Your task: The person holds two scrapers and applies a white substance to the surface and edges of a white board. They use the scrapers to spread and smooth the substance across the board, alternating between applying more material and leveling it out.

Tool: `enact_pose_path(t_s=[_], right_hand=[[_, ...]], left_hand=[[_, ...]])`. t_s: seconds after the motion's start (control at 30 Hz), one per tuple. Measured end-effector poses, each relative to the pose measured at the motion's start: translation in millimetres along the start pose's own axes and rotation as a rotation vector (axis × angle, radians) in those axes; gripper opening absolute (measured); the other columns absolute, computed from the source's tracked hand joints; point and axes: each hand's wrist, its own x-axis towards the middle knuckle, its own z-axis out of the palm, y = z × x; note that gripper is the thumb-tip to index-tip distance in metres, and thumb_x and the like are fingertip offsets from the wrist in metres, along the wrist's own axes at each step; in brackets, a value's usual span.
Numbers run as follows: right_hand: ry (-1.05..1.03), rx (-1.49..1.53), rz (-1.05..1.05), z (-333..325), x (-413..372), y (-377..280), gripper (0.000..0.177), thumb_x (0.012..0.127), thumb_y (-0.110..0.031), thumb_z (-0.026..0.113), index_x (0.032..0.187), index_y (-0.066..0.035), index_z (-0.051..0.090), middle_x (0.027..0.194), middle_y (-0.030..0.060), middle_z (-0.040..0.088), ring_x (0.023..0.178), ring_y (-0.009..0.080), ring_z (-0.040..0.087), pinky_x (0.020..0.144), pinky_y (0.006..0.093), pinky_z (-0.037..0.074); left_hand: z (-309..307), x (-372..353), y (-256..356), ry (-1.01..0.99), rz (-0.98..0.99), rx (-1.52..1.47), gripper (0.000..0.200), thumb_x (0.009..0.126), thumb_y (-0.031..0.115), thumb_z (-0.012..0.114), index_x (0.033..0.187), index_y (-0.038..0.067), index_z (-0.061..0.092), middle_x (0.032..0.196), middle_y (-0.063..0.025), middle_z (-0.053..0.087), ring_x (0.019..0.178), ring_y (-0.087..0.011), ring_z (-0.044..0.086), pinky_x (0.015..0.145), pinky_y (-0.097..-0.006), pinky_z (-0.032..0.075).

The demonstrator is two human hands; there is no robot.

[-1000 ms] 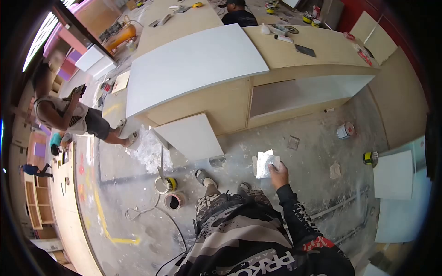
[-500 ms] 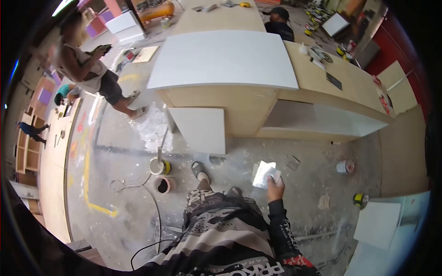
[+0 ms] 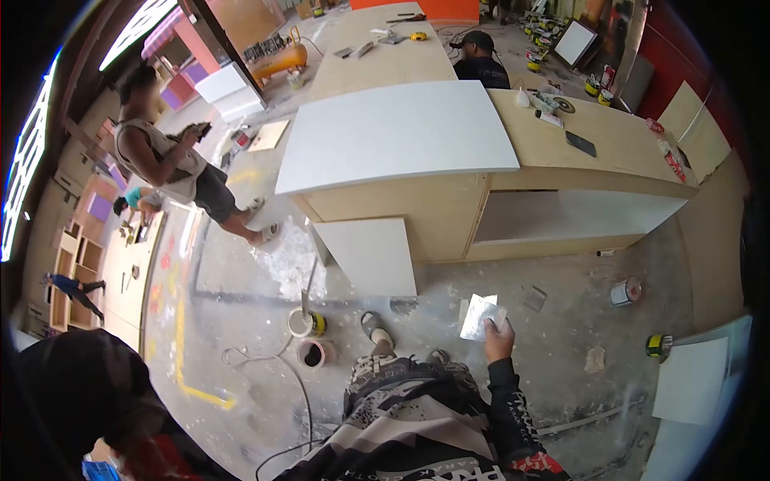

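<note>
My right hand (image 3: pixel 499 340) is closed around the lower edge of a thin, shiny metal plate (image 3: pixel 480 317), which looks like a putty spreader. It is held out above the concrete floor, and a duller edge shows at the plate's left side. A dark sleeve (image 3: pixel 76 385) of my left arm fills the lower left corner, close to the camera; my left hand itself is out of sight. Ahead stands a wooden counter (image 3: pixel 393 204) with a glossy white top panel (image 3: pixel 401 128). A white board (image 3: pixel 373 256) leans on its front.
Open cans (image 3: pixel 303 322), (image 3: pixel 313 353) stand left of my feet beside a cord (image 3: pixel 281 361). More cans (image 3: pixel 626 293), (image 3: pixel 659 346) lie at right. One person (image 3: pixel 164 152) stands at left, another (image 3: pixel 481 60) is behind the counter. A phone (image 3: pixel 581 143) lies on the counter.
The view has tilted up and shifted, so the scene sits lower and further right. My left sleeve has come up into the lower left. My right hand still holds the metal plate.
</note>
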Motion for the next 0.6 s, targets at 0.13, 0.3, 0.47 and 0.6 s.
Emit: enact_pose_path(t_s=[0.13,0.3,0.47,0.6], right_hand=[[0.003,-0.053,0.006,-3,-8,14,0.026,0.083,-0.014,0.065,0.102,0.004,0.062,0.095,0.0152,0.068,0.088,0.0252,0.066,0.079,0.0351,0.050],[-0.009,-0.066,0.029,0,-19,18,0.025,0.083,-0.012,0.065,0.101,0.004,0.062,0.095,0.0151,0.068,0.088,0.0247,0.066,0.079,0.0352,0.050],[-0.010,0.005,0.039,-1,-19,23,0.023,0.083,-0.007,0.064,0.101,0.005,0.061,0.096,0.0137,0.068,0.088,0.0215,0.066,0.078,0.0337,0.050],[-0.008,0.027,0.041,1,-19,13,0.023,0.083,-0.007,0.064,0.102,0.005,0.061,0.096,0.0134,0.068,0.087,0.0216,0.066,0.078,0.0338,0.050]], left_hand=[[-115,42,50,0.351,0.216,-0.085,0.033,0.092,0.019,0.051,0.118,0.000,0.056,0.115,-0.0216,0.060,0.111,-0.0340,0.054,0.097,-0.0428,0.040],[-224,62,115,0.723,0.577,-0.189,0.032,0.093,0.018,0.050,0.118,-0.001,0.056,0.115,-0.0216,0.060,0.112,-0.0339,0.054,0.098,-0.0428,0.040],[-260,72,161,0.860,0.894,-0.294,0.032,0.093,0.018,0.048,0.118,-0.001,0.056,0.115,-0.0216,0.059,0.112,-0.0338,0.054,0.098,-0.0429,0.040],[-266,84,190,0.904,1.062,-0.358,0.031,0.094,0.017,0.048,0.118,-0.001,0.056,0.116,-0.0216,0.059,0.112,-0.0338,0.054,0.098,-0.0429,0.040]])
